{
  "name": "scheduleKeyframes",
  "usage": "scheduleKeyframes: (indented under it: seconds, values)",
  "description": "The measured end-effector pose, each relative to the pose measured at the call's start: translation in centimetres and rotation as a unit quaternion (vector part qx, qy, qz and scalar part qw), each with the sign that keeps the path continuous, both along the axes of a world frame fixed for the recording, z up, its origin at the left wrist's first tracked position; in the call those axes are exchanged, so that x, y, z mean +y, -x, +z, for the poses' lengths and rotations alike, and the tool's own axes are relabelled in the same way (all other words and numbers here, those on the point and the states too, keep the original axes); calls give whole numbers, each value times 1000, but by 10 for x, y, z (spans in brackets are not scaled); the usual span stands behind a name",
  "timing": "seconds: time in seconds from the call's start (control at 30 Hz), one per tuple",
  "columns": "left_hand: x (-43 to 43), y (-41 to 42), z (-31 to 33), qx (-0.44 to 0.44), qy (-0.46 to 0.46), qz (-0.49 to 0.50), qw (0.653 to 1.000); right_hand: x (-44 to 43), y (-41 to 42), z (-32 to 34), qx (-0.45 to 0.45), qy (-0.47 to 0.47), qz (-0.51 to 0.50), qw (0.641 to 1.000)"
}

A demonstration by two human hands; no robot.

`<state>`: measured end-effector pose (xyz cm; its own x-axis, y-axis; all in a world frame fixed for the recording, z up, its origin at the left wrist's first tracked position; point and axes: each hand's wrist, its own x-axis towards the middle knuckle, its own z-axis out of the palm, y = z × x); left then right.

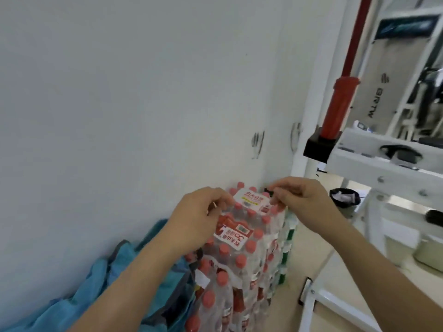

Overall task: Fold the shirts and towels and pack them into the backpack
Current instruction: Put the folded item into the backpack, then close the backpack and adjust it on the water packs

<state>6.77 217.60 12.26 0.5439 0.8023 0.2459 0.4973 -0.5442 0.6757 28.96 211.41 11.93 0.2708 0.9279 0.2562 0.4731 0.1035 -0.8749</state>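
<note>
Left hand [199,212] and right hand [304,200] pinch the top pack [249,200].
Fingers curl on its shiny clear wrap [261,220] over round red caps [251,213]. A soft blue bag [115,283] lies just left, by the white wall [119,92].

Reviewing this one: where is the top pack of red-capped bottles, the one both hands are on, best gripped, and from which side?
Probably from above, with one grip at each end of the top pack and fingers hooked into the wrap between caps. The wall backs it and blue fabric crowds the left side. The left hand and right hand pinch there.
</note>
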Motion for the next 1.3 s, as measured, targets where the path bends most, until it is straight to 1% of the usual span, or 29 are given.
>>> scheduleKeyframes:
  seconds: [0.07,0.13,0.27,0.33,0.43,0.53,0.63,0.77,0.83,0.93,1.03,1.1,1.17,1.2,1.3]
  values:
    - [11,-34,-1,-18,12,-12,1000,-6,-35,4,64,-8,-41,997]
    - [21,-70,-7,-35,41,-23,998,-8,-73,3,147,-16,-76,986]
    - [32,-149,-34,-41,87,-66,993,7,-156,-6,310,-12,-124,943]
    - [39,-187,-54,-28,102,-76,991,22,-197,-12,353,-12,-156,923]
    - [54,-235,-86,-1,116,-62,991,44,-248,-20,380,-13,-178,908]
    - [67,-277,-100,61,112,-48,991,66,-285,-18,379,-11,-170,910]
    - [87,-317,-96,82,101,-29,991,94,-316,-9,374,-6,-164,913]
    - [125,-368,-80,51,79,-25,995,133,-354,0,392,-6,-162,906]
    - [150,-391,-70,33,70,-42,996,152,-368,3,403,-9,-162,901]
    - [188,-426,-56,-35,68,-77,994,179,-384,8,393,-2,-171,903]
    - [224,-460,-41,-106,58,-81,989,208,-400,14,371,4,-156,915]
    - [245,-483,-34,-113,63,-83,988,229,-406,16,335,3,-139,932]
    - [258,-501,-30,-94,78,-100,988,250,-409,13,250,-3,-151,956]
    - [261,-508,-30,-85,82,-114,986,258,-410,9,206,-12,-175,963]
    - [269,-527,-35,-79,85,-141,983,276,-416,1,122,-53,-252,959]
